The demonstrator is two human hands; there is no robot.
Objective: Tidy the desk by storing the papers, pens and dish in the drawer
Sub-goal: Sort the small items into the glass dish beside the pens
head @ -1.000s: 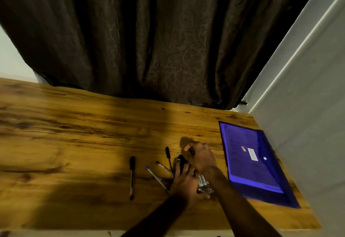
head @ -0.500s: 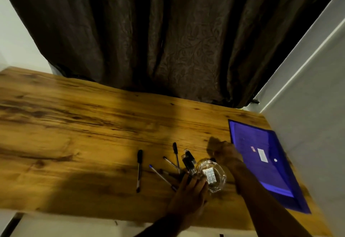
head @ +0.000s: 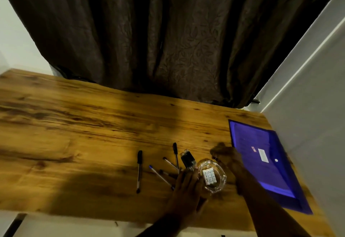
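A clear glass dish (head: 221, 185) holding white batteries (head: 209, 177) sits near the desk's front edge. My left hand (head: 186, 188) lies flat beside it, fingertips touching its left rim and covering the ends of several pens (head: 162, 176). A black pen (head: 139, 169) lies apart to the left. Right of the dish, my right hand (head: 226, 157) rests on the desk against the left edge of a purple document folder (head: 261, 162); it is blurred and its fingers are unclear. No drawer is in view.
A small black object (head: 187, 159) lies just behind the dish. The wooden desk (head: 93, 124) stretches to the left. A dark curtain (head: 168, 40) hangs behind it and a white wall (head: 308, 106) borders the right side.
My right hand left the dish and moved right to the folder's edge. My left hand slid back, uncovering the dish and batteries. The camera shifted.
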